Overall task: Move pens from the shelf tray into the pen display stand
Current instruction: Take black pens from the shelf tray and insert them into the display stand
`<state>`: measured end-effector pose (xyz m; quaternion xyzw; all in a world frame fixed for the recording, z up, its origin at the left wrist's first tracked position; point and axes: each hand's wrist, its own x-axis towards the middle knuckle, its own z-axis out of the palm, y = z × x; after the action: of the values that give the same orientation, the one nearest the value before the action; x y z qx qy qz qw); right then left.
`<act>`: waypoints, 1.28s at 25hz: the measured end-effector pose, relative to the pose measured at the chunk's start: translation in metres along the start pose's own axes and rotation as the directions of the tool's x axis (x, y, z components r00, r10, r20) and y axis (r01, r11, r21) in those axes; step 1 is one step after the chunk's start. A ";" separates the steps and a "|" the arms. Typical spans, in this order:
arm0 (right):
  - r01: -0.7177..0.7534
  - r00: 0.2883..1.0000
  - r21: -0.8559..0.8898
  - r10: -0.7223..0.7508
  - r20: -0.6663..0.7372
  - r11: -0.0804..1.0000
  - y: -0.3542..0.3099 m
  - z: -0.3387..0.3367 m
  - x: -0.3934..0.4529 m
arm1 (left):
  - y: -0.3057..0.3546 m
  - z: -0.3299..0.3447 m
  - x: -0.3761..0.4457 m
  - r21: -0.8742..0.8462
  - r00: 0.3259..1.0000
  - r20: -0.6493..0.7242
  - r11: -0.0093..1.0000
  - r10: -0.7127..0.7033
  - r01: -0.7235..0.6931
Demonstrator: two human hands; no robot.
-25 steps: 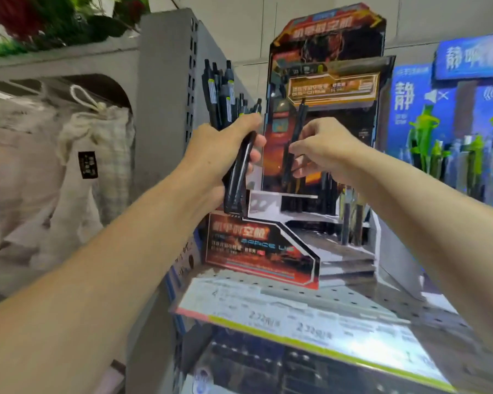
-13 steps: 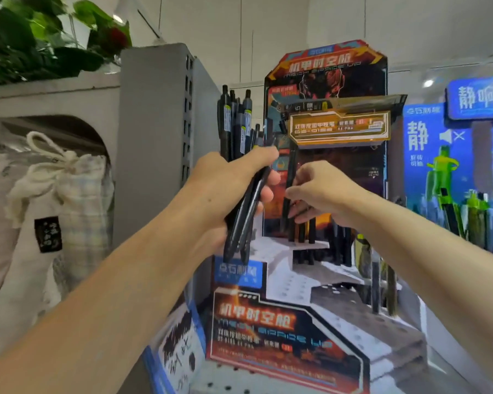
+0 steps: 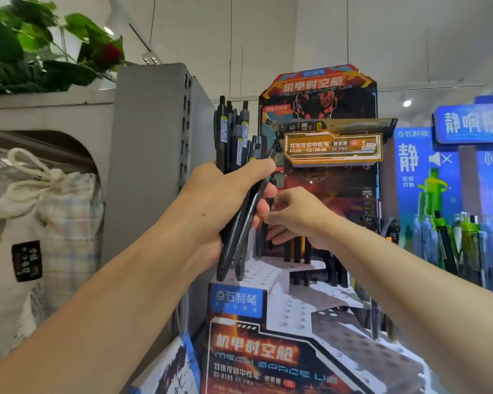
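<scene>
My left hand (image 3: 222,200) grips a bundle of several black pens (image 3: 232,137), held upright in front of the stepped pen display stand (image 3: 291,305). My right hand (image 3: 296,217) pinches one black pen (image 3: 264,237) whose tip reaches down to the stand's top white tier at its left end. Several black pens (image 3: 298,251) stand in holes of that top tier behind my right hand. The lower tiers show many bare holes. The shelf tray is out of view.
A grey shelf upright (image 3: 154,155) stands left of the stand. Cloth drawstring bags (image 3: 49,220) hang at far left below green plants (image 3: 26,52). A blue display with green and grey pens (image 3: 467,245) stands to the right.
The camera has tilted up and closer, so the stand sits lower in view. My right hand has lowered a single pen toward the top tier; my left hand keeps its bundle.
</scene>
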<state>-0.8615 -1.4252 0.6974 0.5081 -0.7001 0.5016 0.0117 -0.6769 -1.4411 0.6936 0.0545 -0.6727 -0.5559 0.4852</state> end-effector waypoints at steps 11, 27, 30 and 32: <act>-0.030 0.997 -0.049 0.033 0.072 0.998 -0.005 0.005 0.005 | -0.001 -0.004 0.003 0.001 1.000 0.025 1.000 -0.004 0.004; -0.052 0.993 -0.271 0.078 0.086 0.961 0.005 0.021 -0.002 | -0.002 -0.003 0.004 0.004 0.999 0.034 1.000 0.002 -0.003; -0.051 0.993 -0.322 0.082 0.085 0.945 -0.001 0.024 -0.002 | -0.005 -0.004 0.003 0.006 1.000 0.019 1.000 -0.013 0.013; -0.093 0.987 -0.264 0.124 0.105 0.960 -0.004 0.022 -0.004 | -0.006 -0.005 0.003 0.004 1.000 0.011 1.000 -0.014 0.014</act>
<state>-0.8458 -1.4380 0.6870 0.4923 -0.7857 0.3745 0.0079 -0.6777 -1.4485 0.6903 0.0571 -0.6760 -0.5582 0.4776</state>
